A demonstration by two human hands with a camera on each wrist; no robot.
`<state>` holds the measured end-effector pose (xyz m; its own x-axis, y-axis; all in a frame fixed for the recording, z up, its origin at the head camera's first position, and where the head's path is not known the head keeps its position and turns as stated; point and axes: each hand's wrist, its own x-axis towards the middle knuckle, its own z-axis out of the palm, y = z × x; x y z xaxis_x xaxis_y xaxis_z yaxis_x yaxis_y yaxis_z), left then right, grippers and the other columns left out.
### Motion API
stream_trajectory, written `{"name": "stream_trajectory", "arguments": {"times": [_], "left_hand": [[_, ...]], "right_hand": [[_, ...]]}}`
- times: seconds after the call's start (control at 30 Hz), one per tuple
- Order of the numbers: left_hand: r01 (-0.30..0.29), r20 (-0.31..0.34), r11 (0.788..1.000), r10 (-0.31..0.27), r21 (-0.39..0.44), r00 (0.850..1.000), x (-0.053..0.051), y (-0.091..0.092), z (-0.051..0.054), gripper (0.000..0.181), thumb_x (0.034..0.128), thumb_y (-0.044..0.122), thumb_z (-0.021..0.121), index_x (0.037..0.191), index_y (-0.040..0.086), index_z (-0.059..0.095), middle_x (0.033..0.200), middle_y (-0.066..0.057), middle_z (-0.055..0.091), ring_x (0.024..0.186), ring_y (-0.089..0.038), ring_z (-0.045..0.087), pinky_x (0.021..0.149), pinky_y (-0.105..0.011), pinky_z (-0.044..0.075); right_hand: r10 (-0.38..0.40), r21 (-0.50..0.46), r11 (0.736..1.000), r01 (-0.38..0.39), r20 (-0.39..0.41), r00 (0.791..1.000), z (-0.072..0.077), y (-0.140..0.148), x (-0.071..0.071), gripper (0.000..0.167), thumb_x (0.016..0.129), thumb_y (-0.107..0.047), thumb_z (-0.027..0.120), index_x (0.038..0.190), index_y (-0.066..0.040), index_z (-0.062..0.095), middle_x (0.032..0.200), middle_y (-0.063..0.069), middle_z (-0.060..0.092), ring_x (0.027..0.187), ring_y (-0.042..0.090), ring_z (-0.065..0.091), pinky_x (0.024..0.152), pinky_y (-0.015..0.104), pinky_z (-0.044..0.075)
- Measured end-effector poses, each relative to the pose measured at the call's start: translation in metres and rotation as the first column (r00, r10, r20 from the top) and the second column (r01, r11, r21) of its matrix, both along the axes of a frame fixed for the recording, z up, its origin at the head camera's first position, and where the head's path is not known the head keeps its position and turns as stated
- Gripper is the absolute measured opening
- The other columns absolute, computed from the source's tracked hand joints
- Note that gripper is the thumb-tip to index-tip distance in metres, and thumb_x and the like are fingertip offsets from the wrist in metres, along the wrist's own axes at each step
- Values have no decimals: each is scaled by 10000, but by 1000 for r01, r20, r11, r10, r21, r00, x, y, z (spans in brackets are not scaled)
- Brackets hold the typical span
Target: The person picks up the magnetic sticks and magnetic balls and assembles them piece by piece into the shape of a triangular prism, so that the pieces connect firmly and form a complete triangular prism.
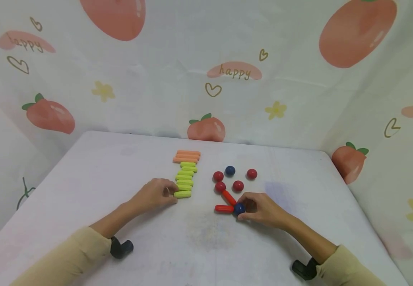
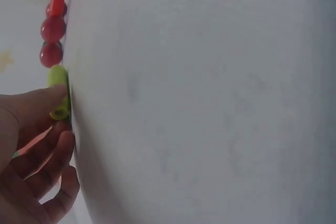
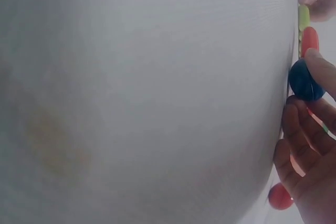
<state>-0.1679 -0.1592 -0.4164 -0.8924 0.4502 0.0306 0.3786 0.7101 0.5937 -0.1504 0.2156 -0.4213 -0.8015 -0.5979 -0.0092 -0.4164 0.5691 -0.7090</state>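
My left hand (image 1: 155, 193) pinches the nearest yellow-green stick (image 1: 183, 194) by its left end. In the left wrist view the thumb lies over that stick (image 2: 58, 80). Further yellow-green sticks (image 1: 185, 177) lie behind it in a column. Between right thumb and forefinger, my right hand (image 1: 261, 208) grips a blue ball (image 1: 239, 209), also plain in the right wrist view. Two red sticks meet at this ball: one red stick (image 1: 223, 209) points left, and the other red stick (image 1: 229, 197) slants back to a red ball (image 1: 220, 187).
Several orange sticks (image 1: 187, 156) lie side by side behind the yellow-green column. Loose near the right hand are a second blue ball (image 1: 230, 171) and red balls, one red ball (image 1: 252, 174) farthest right. A patterned cloth (image 1: 163, 95) hangs behind the white table (image 1: 120, 151).
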Motion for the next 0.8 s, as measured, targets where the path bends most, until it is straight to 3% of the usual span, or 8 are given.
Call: {"name": "stream_trajectory", "arguments": {"times": [0.27, 0.6, 0.8], "left_hand": [[-42, -4, 999, 42, 1, 999, 5, 18, -4, 231, 807, 157, 821, 1011, 62, 769, 816, 73, 670, 718, -74, 558, 661, -258, 491], [-82, 40, 989, 77, 124, 996, 5, 62, -7, 213, 806, 202, 835, 987, 101, 785, 736, 103, 643, 694, -99, 558, 665, -270, 489], [-69, 21, 985, 66, 156, 998, 3, 85, -7, 206, 833, 210, 813, 998, 91, 782, 760, 95, 658, 721, -100, 572, 693, -270, 501]], "right_hand": [[-4, 2, 1000, 4, 1, 1000, 2, -1, 1, 342, 813, -267, 837, 1078, -121, 678, 909, -92, 672, 775, 98, 604, 723, 240, 543], [2, -4, 1000, -2, 2, 1000, 3, -1, 1, 330, 814, -268, 836, 1067, -129, 675, 908, -92, 671, 781, 97, 609, 733, 243, 547], [-9, 13, 1000, 8, 7, 1000, 2, -1, 0, 322, 814, -289, 836, 1044, -139, 668, 895, -99, 664, 784, 101, 605, 730, 247, 548]]}}
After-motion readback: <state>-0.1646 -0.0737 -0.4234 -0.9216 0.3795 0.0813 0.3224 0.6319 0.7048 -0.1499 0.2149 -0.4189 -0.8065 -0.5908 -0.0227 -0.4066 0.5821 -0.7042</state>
